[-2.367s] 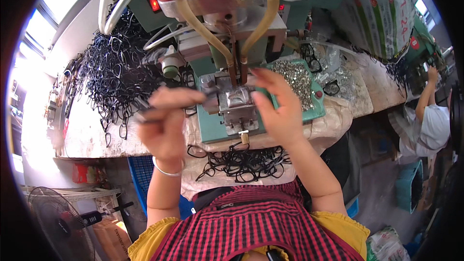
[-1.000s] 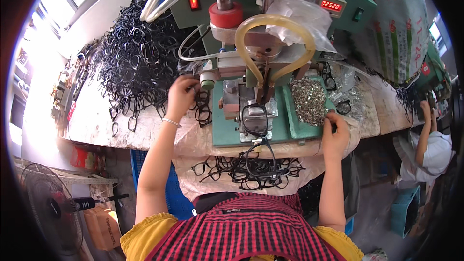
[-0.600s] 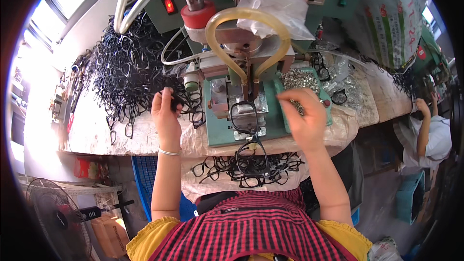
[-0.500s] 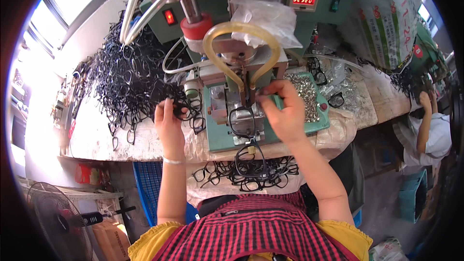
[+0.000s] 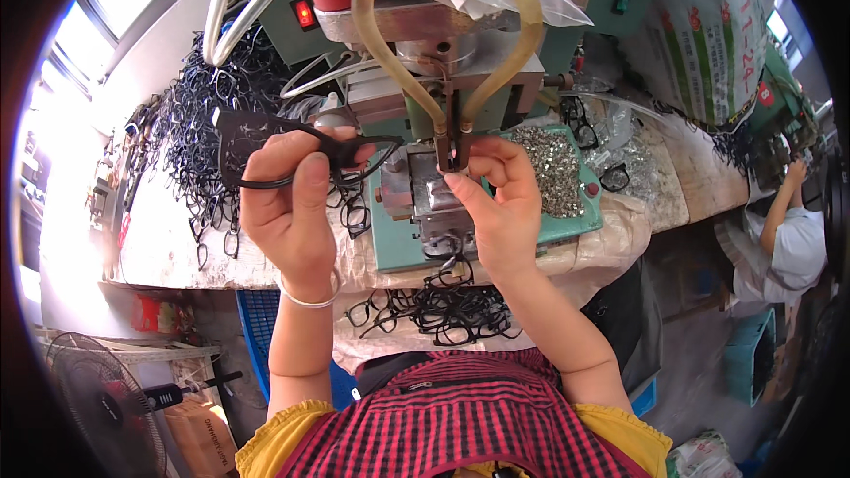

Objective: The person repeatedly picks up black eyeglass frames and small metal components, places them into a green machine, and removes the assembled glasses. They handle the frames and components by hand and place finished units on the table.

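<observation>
My left hand (image 5: 288, 204) is raised and grips a black eyeglass frame (image 5: 266, 146) by its front, with the lens rims hanging toward the right. My right hand (image 5: 500, 204) is at the metal jig (image 5: 434, 199) of a green press machine (image 5: 407, 239), its fingertips pinched around something small right under the machine's tip where a yellowish looped hose (image 5: 443, 18) ends. What the fingers pinch is too small to make out.
A big heap of black eyeglass frames (image 5: 199, 133) covers the bench to the left, and another pile (image 5: 443, 310) lies on my lap cloth. A tray of small metal parts (image 5: 553, 168) sits right of the jig. Another person (image 5: 788, 230) works far right. A fan (image 5: 97, 389) stands lower left.
My left hand has lifted a black frame from the heap up toward the machine. My right hand has moved from the parts tray to the jig under the tip.
</observation>
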{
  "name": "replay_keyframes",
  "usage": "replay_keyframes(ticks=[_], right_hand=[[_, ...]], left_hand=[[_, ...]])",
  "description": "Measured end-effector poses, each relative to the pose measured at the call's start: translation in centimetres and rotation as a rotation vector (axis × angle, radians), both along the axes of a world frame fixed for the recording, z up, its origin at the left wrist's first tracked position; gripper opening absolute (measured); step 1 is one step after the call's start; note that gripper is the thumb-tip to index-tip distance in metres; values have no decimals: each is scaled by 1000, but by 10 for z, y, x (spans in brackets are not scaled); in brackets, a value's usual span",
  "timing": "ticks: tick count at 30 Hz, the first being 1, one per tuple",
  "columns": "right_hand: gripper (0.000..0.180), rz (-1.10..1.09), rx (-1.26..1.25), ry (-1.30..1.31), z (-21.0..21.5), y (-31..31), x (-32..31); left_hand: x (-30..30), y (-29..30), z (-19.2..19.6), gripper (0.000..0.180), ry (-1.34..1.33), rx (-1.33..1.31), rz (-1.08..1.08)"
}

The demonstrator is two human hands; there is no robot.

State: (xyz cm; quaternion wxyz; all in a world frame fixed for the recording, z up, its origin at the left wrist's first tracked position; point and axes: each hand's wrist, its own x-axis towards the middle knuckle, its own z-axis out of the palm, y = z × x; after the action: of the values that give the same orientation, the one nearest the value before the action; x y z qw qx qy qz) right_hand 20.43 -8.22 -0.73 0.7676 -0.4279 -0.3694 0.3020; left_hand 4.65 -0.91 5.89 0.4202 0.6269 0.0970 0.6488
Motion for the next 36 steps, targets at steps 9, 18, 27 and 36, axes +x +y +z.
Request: replay_keyframes(ticks=[9, 18, 27, 36], right_hand=[[20, -569, -450, -1189, -42, -30, 99], [15, -667, -441, -1135, -73, -34, 123], [13, -663, -353, -912, -76, -36, 116], [11, -653, -298, -995, -55, -25, 94]], left_hand=[[3, -21, -25, 15, 606, 739, 14], [-1, -17, -35, 24, 704, 694, -58], [-55, -59, -45, 26, 690, 505, 517], [-59, 89, -105, 24, 1224, 596, 527]])
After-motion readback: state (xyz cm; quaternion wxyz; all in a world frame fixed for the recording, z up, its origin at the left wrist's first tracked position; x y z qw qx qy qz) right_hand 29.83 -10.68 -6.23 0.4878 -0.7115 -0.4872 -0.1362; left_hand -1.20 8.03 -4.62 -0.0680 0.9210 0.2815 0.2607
